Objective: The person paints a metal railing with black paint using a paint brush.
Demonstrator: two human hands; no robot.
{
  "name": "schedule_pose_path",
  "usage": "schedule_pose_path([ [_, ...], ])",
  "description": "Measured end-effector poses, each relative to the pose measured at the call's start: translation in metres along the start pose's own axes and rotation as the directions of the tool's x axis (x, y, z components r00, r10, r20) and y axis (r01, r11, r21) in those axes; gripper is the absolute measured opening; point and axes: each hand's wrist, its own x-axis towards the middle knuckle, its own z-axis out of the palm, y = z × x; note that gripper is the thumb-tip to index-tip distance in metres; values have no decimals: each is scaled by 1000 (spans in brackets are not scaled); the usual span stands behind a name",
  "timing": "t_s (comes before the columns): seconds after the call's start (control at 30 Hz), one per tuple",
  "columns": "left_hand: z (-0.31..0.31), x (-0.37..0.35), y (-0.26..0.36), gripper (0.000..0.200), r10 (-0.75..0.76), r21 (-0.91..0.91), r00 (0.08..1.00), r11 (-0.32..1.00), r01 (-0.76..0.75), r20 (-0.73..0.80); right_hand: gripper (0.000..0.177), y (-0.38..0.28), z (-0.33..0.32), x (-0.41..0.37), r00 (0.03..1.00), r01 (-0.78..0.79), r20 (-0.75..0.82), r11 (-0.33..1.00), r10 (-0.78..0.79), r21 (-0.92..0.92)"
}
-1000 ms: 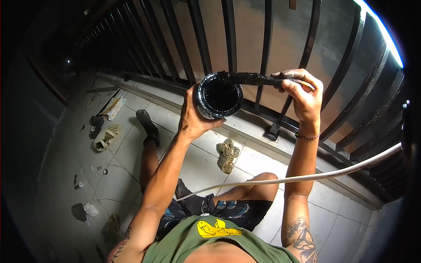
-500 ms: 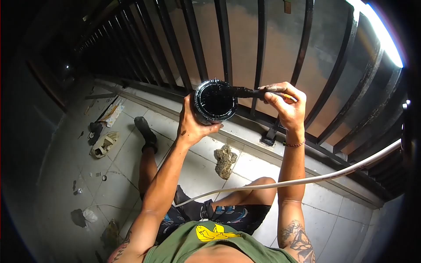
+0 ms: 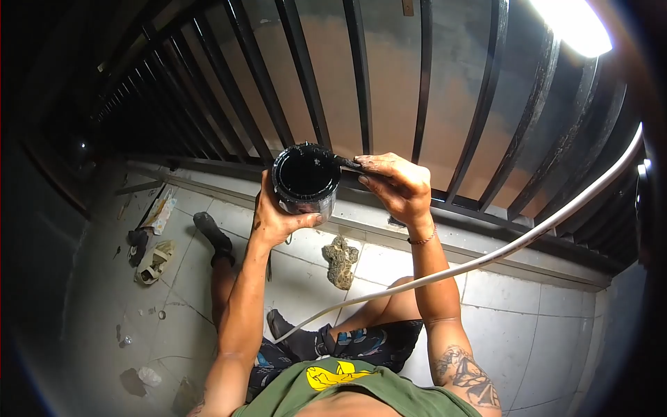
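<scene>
My left hand [image 3: 276, 221] is wrapped round the lower side of an open can [image 3: 306, 205] with dark, wet paint inside and on its rim. The can is tilted so that its mouth faces the camera. My right hand [image 3: 399, 182] pinches a dark brush [image 3: 347, 163], whose bristle end lies at the right side of the can's mouth. Where the bristles end against the black paint is hard to make out. Behind both hands stand the black bars of a railing [image 3: 361, 83].
A white cable [image 3: 486, 258] crosses in front of my right forearm. A crumpled patterned cloth [image 3: 340, 264] lies on the tiled floor [image 3: 500, 299]. At the left lie a beige bag [image 3: 154, 263] and small scraps. A bright lamp [image 3: 577, 28] shines at upper right.
The can and both hands have shifted left and slightly down in view. My right hand is closer to the can, and the brush lies nearer its rim. The lamp shows more fully.
</scene>
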Motion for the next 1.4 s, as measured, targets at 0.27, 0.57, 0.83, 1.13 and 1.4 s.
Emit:
schedule_pose_path([
  [0.27, -4, 2, 5, 97, 6, 128, 1000, 992, -6, -3, 21, -6, 1, -1, 999, -29, -25, 999, 29, 33],
  [0.57, -3, 2, -3, 100, 46, 118, 999, 992, -44, -7, 21, -3, 4, -2, 999, -11, -53, 1000, 12, 20],
  [0.83, -2, 10, -9, 92, 36, 129, 995, 991, -24, -94, 17, 0, -6, -1, 995, -85, -31, 987, 90, 139],
  [1.13, 8, 6, 2, 96, 10, 341, 997, 940, 18, -81, 17, -10, -16, 13, 950, -104, 296, 995, 100, -1],
  [1.4, 10, 5, -5, 98, 1, 276, 998, 961, 18, -69, 17, -3, -22, 4, 965, -249, -32, 952, 259, 179],
])
